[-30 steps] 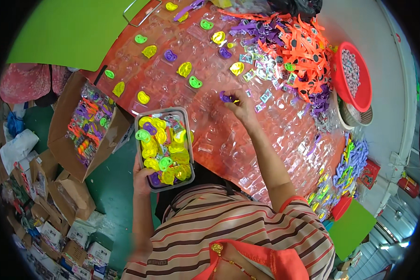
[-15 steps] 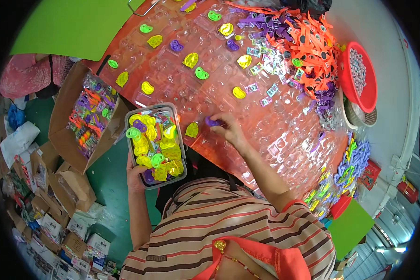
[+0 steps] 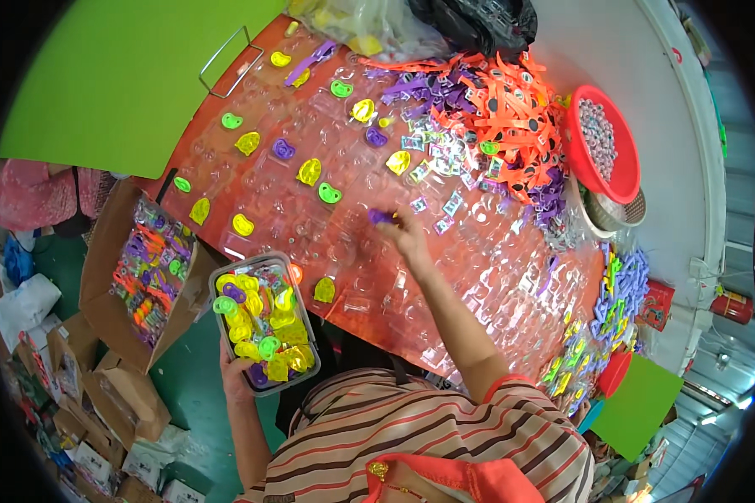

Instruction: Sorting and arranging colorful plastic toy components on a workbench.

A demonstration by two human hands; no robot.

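Note:
My right hand [image 3: 408, 239] reaches over the middle of the table, its fingers pinching a purple pacifier [image 3: 381, 216]. Beneath it, clear plastic blister trays [image 3: 365, 272] cover the red tabletop. Single pacifiers rest in some of the hollows, among them a green pacifier [image 3: 330, 193], a yellow pacifier [image 3: 309, 172] and another purple pacifier [image 3: 283, 148]. At the table's near edge my left hand [image 3: 236, 375] grips a clear plastic tub [image 3: 312, 339] by its side. Yellow, green and purple pacifiers fill the tub.
Orange straps [image 3: 520, 117] are heaped at the back right, beside a red basin [image 3: 577, 138] of small beads. Purple and green plastic pieces [image 3: 619, 289] lie at the right edge. An open carton [image 3: 101, 289] of mixed parts stands left. Another person [image 3: 38, 197] sits beyond it.
The whole view has shifted, showing more of the table's far side. My right hand has carried the purple pacifier farther over the trays. The tub stays in my left hand.

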